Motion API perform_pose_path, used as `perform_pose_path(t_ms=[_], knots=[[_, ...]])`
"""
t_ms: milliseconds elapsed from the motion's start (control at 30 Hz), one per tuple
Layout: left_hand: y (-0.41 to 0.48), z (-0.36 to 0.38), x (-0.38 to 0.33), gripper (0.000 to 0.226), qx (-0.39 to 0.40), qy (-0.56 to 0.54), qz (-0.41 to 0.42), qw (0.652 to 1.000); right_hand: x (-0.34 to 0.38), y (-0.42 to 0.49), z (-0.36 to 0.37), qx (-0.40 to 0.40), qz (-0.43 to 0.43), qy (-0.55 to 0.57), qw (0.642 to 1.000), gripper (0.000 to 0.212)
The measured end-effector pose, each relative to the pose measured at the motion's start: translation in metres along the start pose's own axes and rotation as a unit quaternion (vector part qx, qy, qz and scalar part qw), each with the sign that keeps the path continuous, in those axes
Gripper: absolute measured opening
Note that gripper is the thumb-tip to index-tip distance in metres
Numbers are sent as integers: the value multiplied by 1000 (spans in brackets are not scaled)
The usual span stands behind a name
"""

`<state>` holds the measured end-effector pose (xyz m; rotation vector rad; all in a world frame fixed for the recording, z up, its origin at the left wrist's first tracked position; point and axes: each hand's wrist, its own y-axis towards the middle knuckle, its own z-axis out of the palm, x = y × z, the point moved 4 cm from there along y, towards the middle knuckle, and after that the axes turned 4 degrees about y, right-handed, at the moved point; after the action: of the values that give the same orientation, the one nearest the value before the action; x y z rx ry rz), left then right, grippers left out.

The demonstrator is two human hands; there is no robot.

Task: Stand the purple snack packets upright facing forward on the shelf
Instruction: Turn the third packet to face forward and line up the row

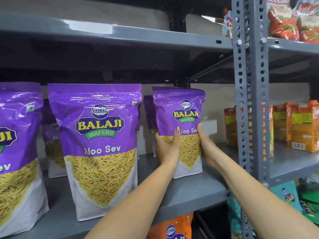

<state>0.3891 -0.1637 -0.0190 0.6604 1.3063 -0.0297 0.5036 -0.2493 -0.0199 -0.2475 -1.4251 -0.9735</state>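
Both my hands hold one purple Aloo Sev packet (183, 107) upright on the grey shelf (195, 192), its front facing me. My left hand (168, 147) grips its left edge with the thumb on the front. My right hand (208, 145) grips its right edge. A second purple packet (101, 145) stands upright in the middle, nearer the shelf's front. A third purple packet (15, 156) stands at the left, cut off by the frame edge. More purple packets (148, 111) stand behind these, mostly hidden.
A perforated grey upright post (250, 100) bounds the shelf on the right. Beyond it stand orange cartons (300, 125). Red snack bags (293, 19) sit on the upper right shelf. An orange packet (172, 228) and green bags (293, 199) lie on lower shelves.
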Motion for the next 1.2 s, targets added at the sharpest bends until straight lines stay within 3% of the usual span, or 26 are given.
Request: perform_pose_path(t_ms=[333, 733, 867, 933, 1000, 1033, 1067, 1100, 1200], knots=[[-24, -22, -9, 61, 26, 10, 43, 999, 8, -32, 0, -38, -1, -45, 998, 53], [-62, -37, -25, 59, 33, 41, 52, 997, 18, -73, 0, -57, -22, -62, 996, 62], [-82, -40, -30, 77, 26, 89, 51, 994, 24, -80, 6, -74, -53, -60, 994, 71], [-112, -57, -35, 80, 3, 117, 133, 984, 34, -96, 0, -192, -151, -111, 963, 69], [-144, -90, -44, 73, -22, 130, 265, 955, 50, -130, 6, -297, -348, -203, 866, 48], [-154, -112, -47, 67, -43, 138, 322, 936, 50, -148, 17, -308, -424, -239, 818, 37], [-159, -135, -51, 61, -76, 145, 370, 915, 46, -161, 32, -284, -470, -254, 797, 29], [-157, -160, -53, 56, -113, 154, 402, 895, 39, -167, 50, -234, -483, -251, 806, 22], [-123, -222, -55, 54, -188, 194, 365, 891, 15, -164, 114, -68, -393, -238, 885, 25]])
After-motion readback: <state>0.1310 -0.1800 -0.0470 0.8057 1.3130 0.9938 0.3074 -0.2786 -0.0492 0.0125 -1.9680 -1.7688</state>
